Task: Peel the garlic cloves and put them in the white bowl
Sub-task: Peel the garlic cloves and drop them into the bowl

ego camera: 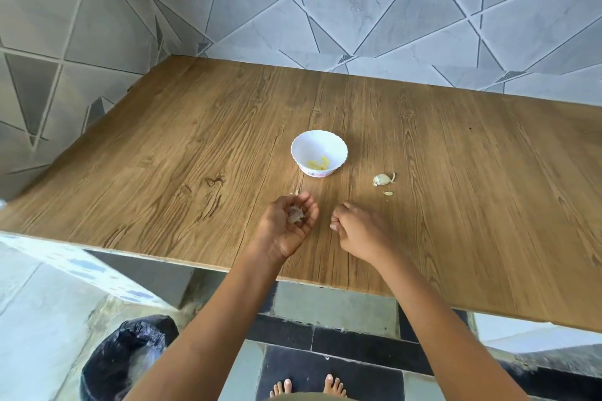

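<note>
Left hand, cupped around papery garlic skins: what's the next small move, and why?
Probably swing the left hand down to the black-lined bin below the table edge and drop the skins. The white bowl already holds peeled cloves, and a garlic piece lies on the table right of the bowl, so that hand seemingly needs emptying before more peeling.

Open tabletop [228, 140] before white bowl [301, 143]; garlic [383, 180] beside

The white bowl [305, 147] stands upright holding yellowish peeled cloves [318, 165]; unpeeled garlic [383, 179] lies near, to its right.
</note>
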